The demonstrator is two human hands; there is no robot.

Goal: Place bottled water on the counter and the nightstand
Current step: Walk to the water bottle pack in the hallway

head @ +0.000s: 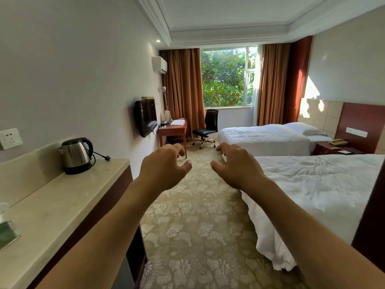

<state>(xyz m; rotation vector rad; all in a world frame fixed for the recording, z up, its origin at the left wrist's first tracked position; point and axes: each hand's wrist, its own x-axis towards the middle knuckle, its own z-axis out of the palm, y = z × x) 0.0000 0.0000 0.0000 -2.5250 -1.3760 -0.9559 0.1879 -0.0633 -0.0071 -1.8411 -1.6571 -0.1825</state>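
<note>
Both hands empty, fingers curled: left hand [164,163], right hand [239,163]. Kettle [76,155] on counter [62,201] at nine o'clock; nightstand [333,150] at two.

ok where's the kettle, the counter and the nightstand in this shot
kettle [76,156], head view, on the middle of its steel body
counter [62,197], head view, on a bare part of the pale top
nightstand [325,150], head view, on its dark wooden front beside the far bed
</note>
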